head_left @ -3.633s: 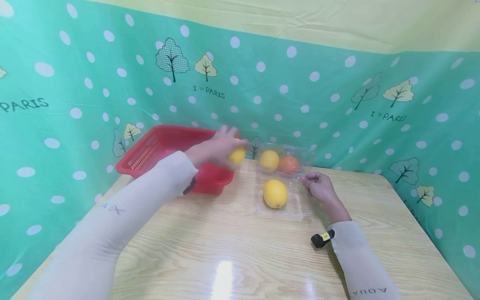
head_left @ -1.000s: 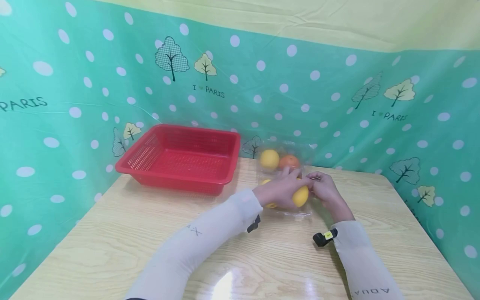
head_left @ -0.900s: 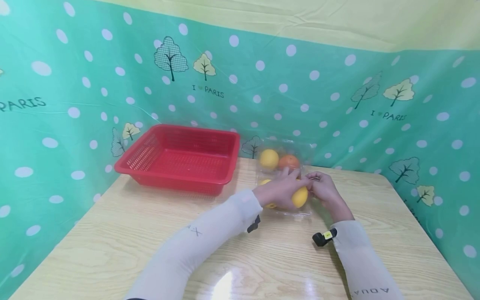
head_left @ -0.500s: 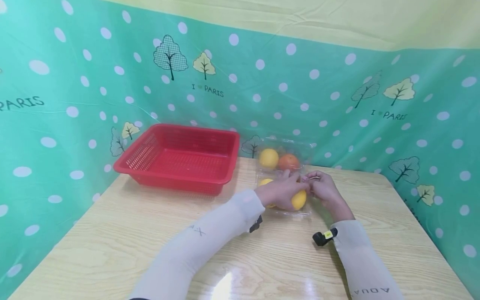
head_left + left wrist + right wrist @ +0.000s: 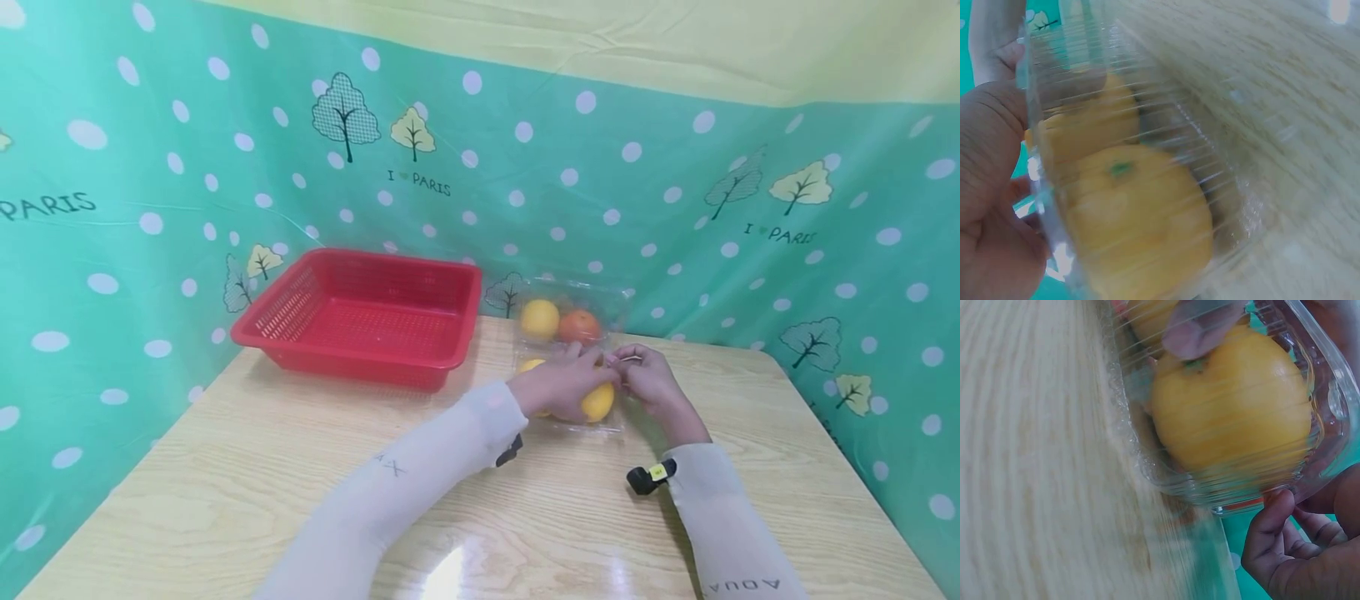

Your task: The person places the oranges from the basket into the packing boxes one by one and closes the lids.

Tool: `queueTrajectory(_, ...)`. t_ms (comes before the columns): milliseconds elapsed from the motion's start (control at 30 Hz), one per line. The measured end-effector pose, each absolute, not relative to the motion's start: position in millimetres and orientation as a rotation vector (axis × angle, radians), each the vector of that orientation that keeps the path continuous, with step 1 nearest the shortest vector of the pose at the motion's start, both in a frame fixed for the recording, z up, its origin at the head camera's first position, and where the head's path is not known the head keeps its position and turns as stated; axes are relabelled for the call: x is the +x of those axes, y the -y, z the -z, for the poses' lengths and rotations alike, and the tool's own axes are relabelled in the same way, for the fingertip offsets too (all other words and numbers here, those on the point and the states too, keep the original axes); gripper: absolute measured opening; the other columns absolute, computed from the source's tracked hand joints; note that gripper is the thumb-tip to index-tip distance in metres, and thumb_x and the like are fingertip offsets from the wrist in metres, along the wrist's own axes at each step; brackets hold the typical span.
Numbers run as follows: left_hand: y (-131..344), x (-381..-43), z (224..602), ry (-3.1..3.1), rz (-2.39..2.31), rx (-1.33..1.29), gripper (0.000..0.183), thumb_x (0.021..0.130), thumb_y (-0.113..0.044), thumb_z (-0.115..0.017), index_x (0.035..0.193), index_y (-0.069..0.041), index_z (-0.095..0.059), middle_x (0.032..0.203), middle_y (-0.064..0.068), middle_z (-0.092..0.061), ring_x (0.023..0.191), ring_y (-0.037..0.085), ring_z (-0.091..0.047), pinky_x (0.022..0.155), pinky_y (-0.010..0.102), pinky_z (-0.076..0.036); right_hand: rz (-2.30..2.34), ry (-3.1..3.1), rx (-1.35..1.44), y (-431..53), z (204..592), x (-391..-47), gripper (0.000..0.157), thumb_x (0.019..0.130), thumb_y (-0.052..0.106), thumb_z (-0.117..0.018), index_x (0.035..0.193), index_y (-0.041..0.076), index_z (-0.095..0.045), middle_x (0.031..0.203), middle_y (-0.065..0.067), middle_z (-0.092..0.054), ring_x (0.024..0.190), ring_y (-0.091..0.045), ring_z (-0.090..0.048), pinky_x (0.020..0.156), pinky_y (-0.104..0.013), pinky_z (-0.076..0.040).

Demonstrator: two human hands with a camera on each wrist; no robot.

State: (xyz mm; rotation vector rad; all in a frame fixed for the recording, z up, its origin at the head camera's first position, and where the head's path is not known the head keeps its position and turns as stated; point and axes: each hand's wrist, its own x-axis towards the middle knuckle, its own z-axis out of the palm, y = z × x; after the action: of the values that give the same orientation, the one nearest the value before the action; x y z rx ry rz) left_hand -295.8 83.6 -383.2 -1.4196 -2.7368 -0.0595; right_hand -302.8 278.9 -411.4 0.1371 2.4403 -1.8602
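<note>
A clear plastic fruit box [image 5: 570, 427] lies at the back right of the table. My left hand [image 5: 562, 383] reaches into its near part and holds a yellow orange [image 5: 598, 403] there. Through the ribbed wall in the right wrist view, a fingertip rests on the top of this orange [image 5: 1235, 406]. Another yellow orange [image 5: 531, 367] sits to its left, mostly hidden by the left hand. Farther back in the box are a yellow orange [image 5: 539, 319] and a redder one [image 5: 579, 326]. My right hand [image 5: 651, 382] pinches the box's right edge between thumb and fingers.
A red plastic basket [image 5: 360, 367] with perforated sides stands to the left with no fruit visible inside. Behind the wooden table [image 5: 480, 517] hangs a green dotted curtain [image 5: 645, 200], close to the back of box and basket.
My left hand has carried a yellow orange from above the red basket rightward into the box. Over the last second it has barely shifted. The right hand keeps its pinch on the edge.
</note>
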Motion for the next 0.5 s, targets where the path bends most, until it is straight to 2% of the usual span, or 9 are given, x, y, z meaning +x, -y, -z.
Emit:
queueTrajectory(233,-74.1,-294.4,372.6,2.759,0.102,-1.431,0.074,0.084,-0.043,-0.08,0.151,-0.033,-0.049,0.143,0.0,-0.047,0.125,0.022,-0.042,0.106,0.04,-0.043,1.875,-2.426,0.161,-279.0,411.6,-302.6,0.019,0.104,0.008,-0.054,0.119,-0.004,-0.05,0.089,0.0,-0.062,0.074,-0.007,-0.059,0.065,-0.022,-0.054)
queueTrajectory(367,-68.9,-297.1,369.1,2.777,0.133,-1.417,0.081,0.083,-0.032,-0.082,0.155,-0.033,-0.044,0.149,0.001,-0.044,0.128,0.022,-0.041,0.106,0.04,-0.043,1.859,-2.432,0.172,-278.3,412.2,-303.3,0.02,0.103,0.008,-0.056,0.119,-0.004,-0.051,0.094,-0.002,-0.061,0.077,-0.009,-0.06,0.068,-0.024,-0.055)
queueTrajectory(500,-64.9,-300.4,365.6,2.756,0.194,-1.405,0.077,0.085,-0.022,-0.079,0.154,-0.029,-0.046,0.153,0.004,-0.043,0.135,0.024,-0.038,0.101,0.037,-0.048,1.855,-2.44,0.159,-278.5,412.7,-303.8,0.021,0.103,0.009,-0.058,0.119,-0.003,-0.051,0.098,-0.005,-0.062,0.08,-0.01,-0.061,0.072,-0.025,-0.056)
